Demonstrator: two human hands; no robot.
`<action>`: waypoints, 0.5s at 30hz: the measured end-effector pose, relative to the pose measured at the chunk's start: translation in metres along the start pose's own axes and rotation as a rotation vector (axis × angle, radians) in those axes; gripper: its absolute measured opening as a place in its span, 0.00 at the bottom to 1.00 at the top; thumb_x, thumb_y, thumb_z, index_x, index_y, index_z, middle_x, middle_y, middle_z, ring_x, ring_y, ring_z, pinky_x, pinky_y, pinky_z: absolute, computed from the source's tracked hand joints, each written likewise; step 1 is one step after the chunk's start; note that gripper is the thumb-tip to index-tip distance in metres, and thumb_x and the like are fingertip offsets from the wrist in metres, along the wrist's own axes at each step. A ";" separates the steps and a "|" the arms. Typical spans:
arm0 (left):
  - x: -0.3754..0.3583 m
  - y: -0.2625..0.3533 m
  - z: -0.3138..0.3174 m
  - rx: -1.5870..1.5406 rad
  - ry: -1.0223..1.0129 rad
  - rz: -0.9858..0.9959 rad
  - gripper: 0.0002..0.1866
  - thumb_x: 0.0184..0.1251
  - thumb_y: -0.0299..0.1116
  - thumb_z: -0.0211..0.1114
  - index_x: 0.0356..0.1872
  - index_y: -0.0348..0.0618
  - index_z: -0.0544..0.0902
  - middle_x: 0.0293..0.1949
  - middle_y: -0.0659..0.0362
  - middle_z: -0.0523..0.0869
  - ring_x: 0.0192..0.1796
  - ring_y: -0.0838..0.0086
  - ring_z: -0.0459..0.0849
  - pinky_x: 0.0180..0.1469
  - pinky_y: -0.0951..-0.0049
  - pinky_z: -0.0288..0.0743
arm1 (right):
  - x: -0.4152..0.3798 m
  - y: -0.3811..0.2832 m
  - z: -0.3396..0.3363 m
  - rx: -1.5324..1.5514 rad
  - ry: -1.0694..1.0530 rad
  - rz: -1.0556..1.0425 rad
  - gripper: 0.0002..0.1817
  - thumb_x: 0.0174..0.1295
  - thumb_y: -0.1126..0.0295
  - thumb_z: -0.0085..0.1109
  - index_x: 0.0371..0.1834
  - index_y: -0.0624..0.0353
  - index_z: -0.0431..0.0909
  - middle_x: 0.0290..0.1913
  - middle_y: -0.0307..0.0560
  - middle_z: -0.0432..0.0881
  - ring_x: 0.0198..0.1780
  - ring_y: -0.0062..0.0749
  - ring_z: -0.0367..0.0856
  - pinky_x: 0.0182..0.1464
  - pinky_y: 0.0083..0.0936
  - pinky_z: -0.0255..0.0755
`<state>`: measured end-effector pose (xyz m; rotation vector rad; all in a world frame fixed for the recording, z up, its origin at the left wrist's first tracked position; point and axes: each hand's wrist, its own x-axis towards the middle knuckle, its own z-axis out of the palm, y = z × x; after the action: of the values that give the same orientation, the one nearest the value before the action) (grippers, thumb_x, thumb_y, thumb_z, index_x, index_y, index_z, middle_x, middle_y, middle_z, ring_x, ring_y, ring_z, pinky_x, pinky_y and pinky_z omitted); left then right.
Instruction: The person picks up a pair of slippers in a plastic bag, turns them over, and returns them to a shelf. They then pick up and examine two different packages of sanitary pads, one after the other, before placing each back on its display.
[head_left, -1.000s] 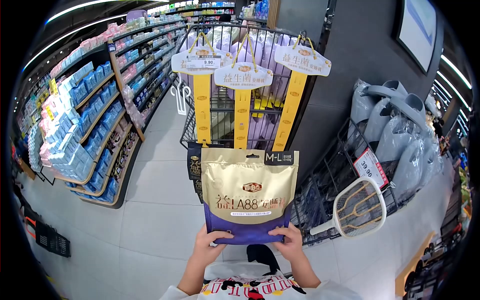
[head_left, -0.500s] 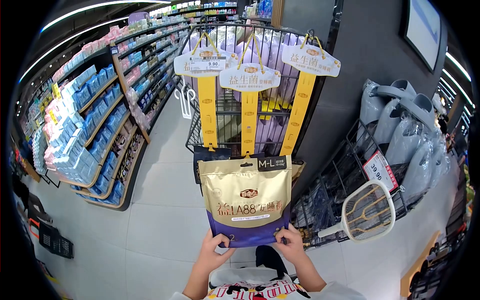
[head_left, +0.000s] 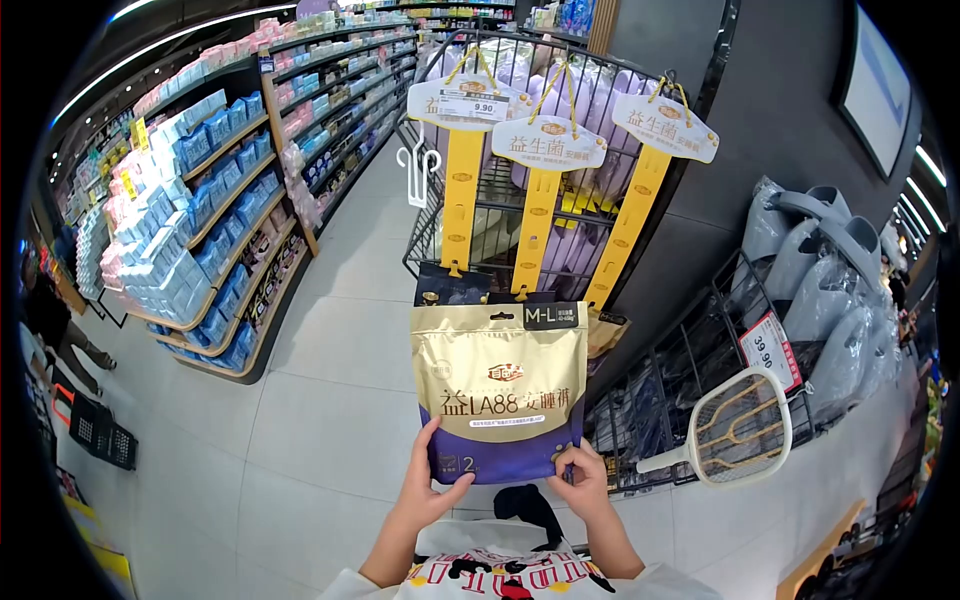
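Observation:
A gold and purple pack of overnight sleep pants (head_left: 505, 385), marked M-L, stands upright with its front facing me. My left hand (head_left: 432, 482) grips its lower left side, fingers along the edge and thumb near the bottom. The lower right corner is pinched by my right hand (head_left: 582, 483). Behind the pack's top, yellow hanging strips (head_left: 537, 235) with white header cards (head_left: 548, 144) hang on a black wire rack (head_left: 425, 225). Dark packs (head_left: 452, 284) are clipped on the strips' lower ends, partly hidden by the pack I hold.
Stocked shelves (head_left: 225, 265) curve along the left. At right, a wire bin (head_left: 665, 405) holds plastic-wrapped grey slippers (head_left: 815, 260), with a mosquito swatter (head_left: 740, 425) at its front. A black basket (head_left: 100, 432) and a person's legs (head_left: 85, 350) are at far left.
The view has turned slightly left, so the rack and shelves sit further right. My left hand has moved up the pack's left edge. A person's legs now show at far left.

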<state>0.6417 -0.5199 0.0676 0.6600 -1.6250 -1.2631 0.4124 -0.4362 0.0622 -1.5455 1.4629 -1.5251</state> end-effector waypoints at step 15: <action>-0.019 0.007 -0.008 -0.071 -0.021 -0.026 0.45 0.49 0.20 0.70 0.68 0.35 0.54 0.62 0.49 0.65 0.63 0.69 0.67 0.63 0.72 0.63 | -0.019 -0.014 0.021 0.415 0.072 0.238 0.43 0.56 0.84 0.54 0.70 0.55 0.39 0.56 0.55 0.69 0.55 0.30 0.72 0.57 0.26 0.66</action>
<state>0.6573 -0.5055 0.0675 0.6283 -1.5856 -1.3442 0.4405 -0.4220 0.0628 -1.0470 1.2176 -1.6258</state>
